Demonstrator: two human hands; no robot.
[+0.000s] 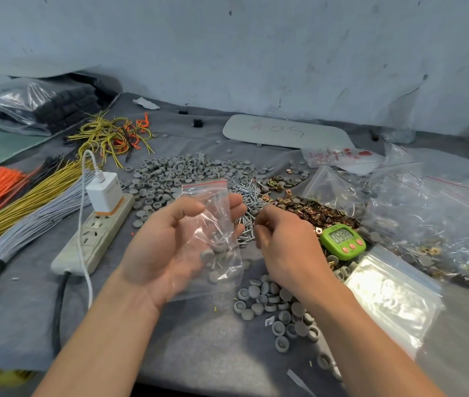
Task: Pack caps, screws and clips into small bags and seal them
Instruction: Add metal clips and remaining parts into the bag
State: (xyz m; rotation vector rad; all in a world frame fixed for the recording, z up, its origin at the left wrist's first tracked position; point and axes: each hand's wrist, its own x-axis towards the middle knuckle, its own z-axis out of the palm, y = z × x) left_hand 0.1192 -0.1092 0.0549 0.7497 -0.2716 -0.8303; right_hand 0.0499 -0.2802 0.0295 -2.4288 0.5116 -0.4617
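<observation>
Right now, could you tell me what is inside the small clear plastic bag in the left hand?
Grey round plastic caps and some silver screws sit low in the small clear plastic bag; creases and the left hand may hide more.

Small assembly workshop: felt-covered worktop (198, 339) with bulk caps (187, 170), screws (246, 196), wire bundles (35, 193), scuffed wall (256, 53).

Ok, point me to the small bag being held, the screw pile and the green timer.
small bag (213, 222): head view, middle of its clear front panel.
screw pile (249, 196): head view, middle of the heap.
green timer (343, 242): head view, centre of its face.
</observation>
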